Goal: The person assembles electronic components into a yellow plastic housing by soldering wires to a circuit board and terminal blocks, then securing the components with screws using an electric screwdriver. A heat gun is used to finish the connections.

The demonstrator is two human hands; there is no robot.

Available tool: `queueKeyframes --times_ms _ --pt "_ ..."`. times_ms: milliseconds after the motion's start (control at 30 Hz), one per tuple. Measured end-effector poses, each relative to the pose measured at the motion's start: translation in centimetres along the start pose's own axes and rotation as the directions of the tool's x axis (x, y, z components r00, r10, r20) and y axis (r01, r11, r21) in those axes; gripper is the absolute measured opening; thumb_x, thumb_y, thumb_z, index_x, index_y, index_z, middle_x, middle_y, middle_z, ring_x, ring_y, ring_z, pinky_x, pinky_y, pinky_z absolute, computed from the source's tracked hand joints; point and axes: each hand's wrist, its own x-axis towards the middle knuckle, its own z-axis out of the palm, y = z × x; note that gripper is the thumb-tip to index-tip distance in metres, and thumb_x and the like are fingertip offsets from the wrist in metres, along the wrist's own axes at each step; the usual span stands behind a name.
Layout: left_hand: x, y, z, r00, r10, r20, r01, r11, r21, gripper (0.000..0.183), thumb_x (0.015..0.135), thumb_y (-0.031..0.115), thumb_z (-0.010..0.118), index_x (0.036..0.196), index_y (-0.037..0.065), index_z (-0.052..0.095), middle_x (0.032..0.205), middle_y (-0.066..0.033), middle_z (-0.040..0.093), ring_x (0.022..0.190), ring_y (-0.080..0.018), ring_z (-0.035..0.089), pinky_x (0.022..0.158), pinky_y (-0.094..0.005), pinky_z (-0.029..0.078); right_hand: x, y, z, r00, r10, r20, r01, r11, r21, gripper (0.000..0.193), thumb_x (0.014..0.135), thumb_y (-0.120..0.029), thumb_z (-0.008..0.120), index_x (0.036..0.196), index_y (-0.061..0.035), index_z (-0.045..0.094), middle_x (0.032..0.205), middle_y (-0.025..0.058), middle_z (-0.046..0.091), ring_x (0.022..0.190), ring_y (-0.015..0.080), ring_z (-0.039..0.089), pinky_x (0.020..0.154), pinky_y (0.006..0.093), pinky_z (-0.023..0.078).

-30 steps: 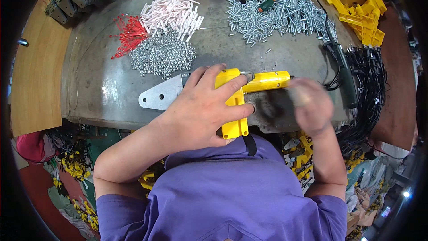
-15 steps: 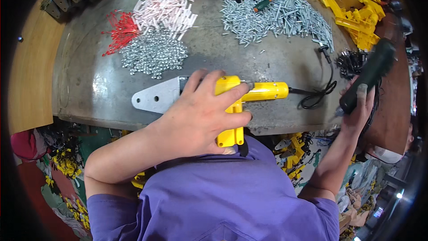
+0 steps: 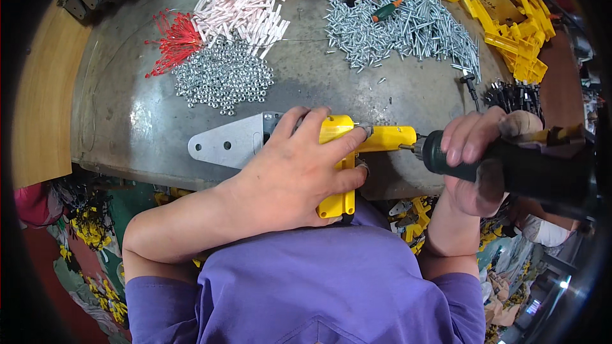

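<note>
Near the table's front edge lies a yellow pipe welder (image 3: pixel 336 202), its flat grey metal plate (image 3: pixel 224 143) with two holes pointing left. My left hand (image 3: pixel 290 169) is wrapped over its yellow body, thumb and fingers closed round the housing. On the right, my right hand (image 3: pixel 475 159) grips a dark green and black power screwdriver (image 3: pixel 532 169). The bit points left and meets, or almost meets, the right end of the welder's yellow handle (image 3: pixel 386 139); exact contact I cannot tell. The welder's cord is mostly hidden behind the screwdriver and my right hand.
Behind the welder lie piles of small nuts (image 3: pixel 223 79), white sleeves (image 3: pixel 239 6), red-tipped wires (image 3: pixel 175 44) and screws (image 3: pixel 408 28), with a small screwdriver (image 3: pixel 386 11) on the screws. Yellow housings (image 3: pixel 519 44) crowd the far right, black cord ends (image 3: pixel 513 99) before them.
My right hand has brought the power screwdriver left and turned it from upright-slanted to level, its bit now at the handle's end. My left hand keeps its hold on the welder.
</note>
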Motion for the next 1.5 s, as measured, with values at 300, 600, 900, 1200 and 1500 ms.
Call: queueKeyframes --times_ms 300,600,900,1200,1500 --pt "-0.2 0.0 0.8 0.999 -0.017 -0.034 0.018 1.0 0.024 0.043 0.069 0.047 0.067 0.101 0.019 0.063 0.13 -0.0105 0.045 0.115 -0.0434 0.039 0.094 -0.0533 0.036 0.2 1.2 -1.2 0.993 0.011 0.116 -0.022 0.996 0.086 0.044 0.082 -0.028 0.065 0.113 -0.0054 0.042 0.073 0.0035 0.049 0.055 0.0127 0.049 0.056 0.0281 0.042" --pt "0.0 0.0 0.8 0.999 -0.016 -0.034 0.018 0.998 0.054 0.038 0.069 0.044 0.066 0.097 0.019 0.061 0.128 -0.0096 0.047 0.114 -0.0427 0.041 0.093 -0.0539 0.036 1.8 1.9 -1.3 0.996 -0.005 0.091 0.0 0.998 0.056 0.044 0.085 -0.031 0.058 0.117 -0.0061 0.043 0.077 0.0047 0.05 0.06 0.0137 0.05 0.061 0.0288 0.042" --pt "-0.1 0.1 1.1 0.998 -0.008 -0.065 0.01 0.999 0.042 0.041 0.066 0.044 0.069 0.097 0.019 0.057 0.127 -0.0102 0.048 0.113 -0.0433 0.042 0.09 -0.0542 0.037 2.9 3.1 -1.6 0.978 0.066 0.198 -0.115 0.962 0.249 0.047 0.081 -0.033 0.072 0.106 -0.004 0.045 0.068 0.0064 0.053 0.053 0.0139 0.052 0.051 0.0251 0.045" --pt "0.9 0.5 2.1 0.98 -0.019 -0.198 0.025 0.999 0.026 0.044 0.066 0.047 0.072 0.097 0.017 0.059 0.128 -0.0115 0.046 0.111 -0.0421 0.043 0.092 -0.0537 0.037 3.5 -0.3 -0.9 0.954 0.04 0.296 -0.022 0.998 -0.062 0.04 0.08 -0.037 0.066 0.101 -0.0074 0.049 0.07 0.0014 0.048 0.052 0.0115 0.047 0.057 0.0268 0.042" --pt "1.4 -0.1 2.8 0.972 -0.017 -0.233 0.017 1.0 -0.003 0.051 0.059 0.037 0.08 0.099 0.016 0.056 0.126 -0.0125 0.046 0.109 -0.0413 0.045 0.091 -0.0533 0.039 -1.5 -2.3 2.8 0.929 0.197 0.314 -0.269 0.941 0.206 0.037 0.088 -0.039 0.061 0.1 -0.0058 0.049 0.071 0.0127 0.06 0.055 0.0254 0.06 0.056 0.0368 0.049"
